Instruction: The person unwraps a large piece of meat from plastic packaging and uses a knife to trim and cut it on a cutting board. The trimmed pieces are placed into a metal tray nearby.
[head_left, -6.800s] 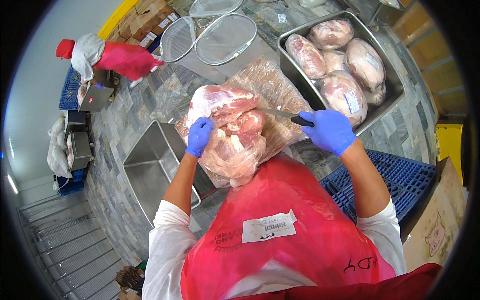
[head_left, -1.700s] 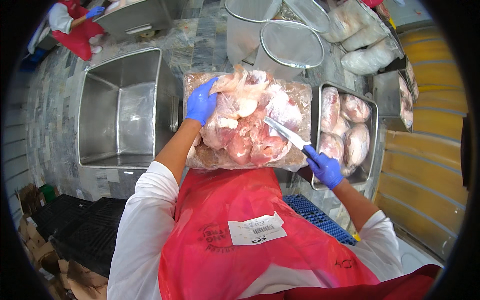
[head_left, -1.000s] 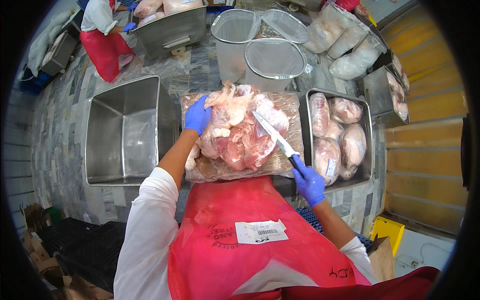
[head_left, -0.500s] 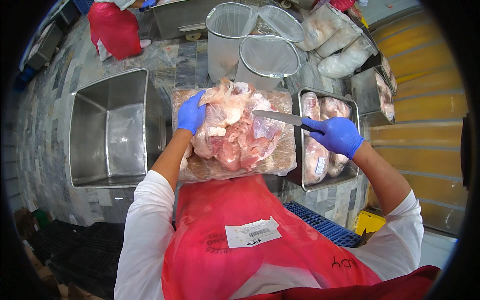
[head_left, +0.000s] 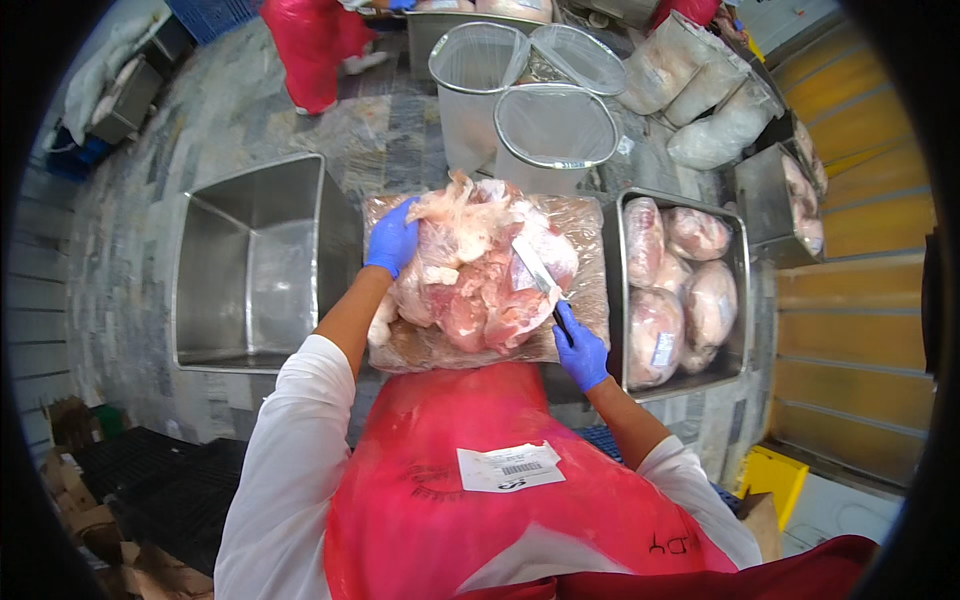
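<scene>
A big piece of raw meat (head_left: 465, 300), pink with pale fat and skin, lies on a plastic-wrapped block (head_left: 590, 235) in front of me. My left hand (head_left: 394, 240), in a blue glove, grips the pale skin (head_left: 450, 215) at its upper left edge, thumb side against the meat. My right hand (head_left: 580, 350), gloved too, is closed round the black handle of a knife (head_left: 536, 264). The blade lies over the right part of the meat, its tip pointing up and left. Whether the edge has gone into the flesh I cannot tell.
On the left stands a metal tub (head_left: 250, 280) with bare walls. To the right, a metal tub (head_left: 738, 375) holds several wrapped meat pieces (head_left: 655, 335). Beyond the block are bins lined with clear plastic (head_left: 555, 150). A co-worker in a red apron (head_left: 312, 50) stands at the far left.
My right hand has come down and left from over the right tub, turning the knife so its blade slants across the meat. My left hand keeps its grip. The co-worker has moved right.
</scene>
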